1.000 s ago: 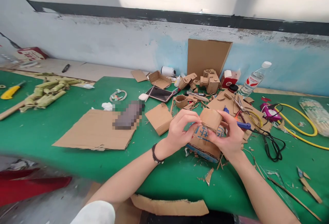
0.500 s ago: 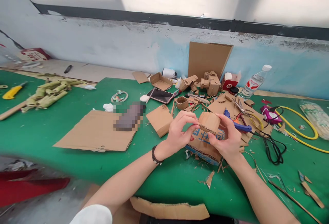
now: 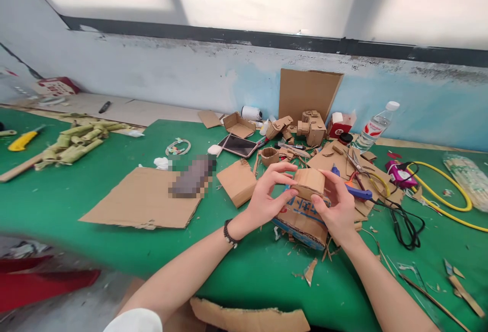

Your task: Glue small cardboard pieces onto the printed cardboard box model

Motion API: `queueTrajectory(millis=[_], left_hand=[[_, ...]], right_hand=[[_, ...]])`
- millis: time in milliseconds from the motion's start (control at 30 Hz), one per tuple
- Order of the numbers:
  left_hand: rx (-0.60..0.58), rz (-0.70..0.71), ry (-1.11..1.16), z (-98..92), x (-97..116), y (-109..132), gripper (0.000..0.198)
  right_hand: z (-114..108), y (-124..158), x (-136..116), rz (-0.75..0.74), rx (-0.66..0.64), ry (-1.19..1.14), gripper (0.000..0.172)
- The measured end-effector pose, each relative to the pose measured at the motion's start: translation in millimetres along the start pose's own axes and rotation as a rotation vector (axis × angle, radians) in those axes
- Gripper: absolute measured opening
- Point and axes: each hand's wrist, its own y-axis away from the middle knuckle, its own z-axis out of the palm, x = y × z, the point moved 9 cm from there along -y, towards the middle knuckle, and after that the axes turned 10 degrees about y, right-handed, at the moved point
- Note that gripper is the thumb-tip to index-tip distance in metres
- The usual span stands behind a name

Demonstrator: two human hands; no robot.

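Between both hands I hold a small curved cardboard piece [image 3: 309,181] with a flat edge facing me. My left hand [image 3: 269,189] pinches its left end with thumb and fingers. At the right end, my right hand [image 3: 337,204] grips it the same way. Just beneath lies a printed cardboard piece [image 3: 301,220] with blue lettering. A blue glue gun [image 3: 358,192] rests right of my right hand, partly hidden by it. Scissors [image 3: 355,161] lie behind the glue gun on cardboard. Left of my left hand is a flat cardboard box [image 3: 237,182].
A cardboard camera model [image 3: 313,127] and a water bottle [image 3: 375,127] stand at the back. A tablet [image 3: 238,145], a cardboard ring [image 3: 270,156] and scraps lie nearer. Cardboard sheet [image 3: 133,197] and bamboo pieces [image 3: 72,144] are left; a yellow cable [image 3: 457,179] loops at right.
The cardboard piece has tilted in my hands, so more of its near flat side shows. Both hands stay closed on it and have shifted only slightly.
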Motion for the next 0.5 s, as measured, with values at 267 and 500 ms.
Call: queueTrajectory(millis=[267,500], left_hand=[[0.081,-0.112,0.109,-5.4,-6.4,1.5,0.013],[0.107,-0.085,0.127,-5.4,-5.6,3.5,0.023]], right_hand=[[-5.9,-0.7,-7.7,-0.085,0.045,0.163,0.052],[-4.3,0.4,-20.7,-0.195,0.072,0.202,0.056]])
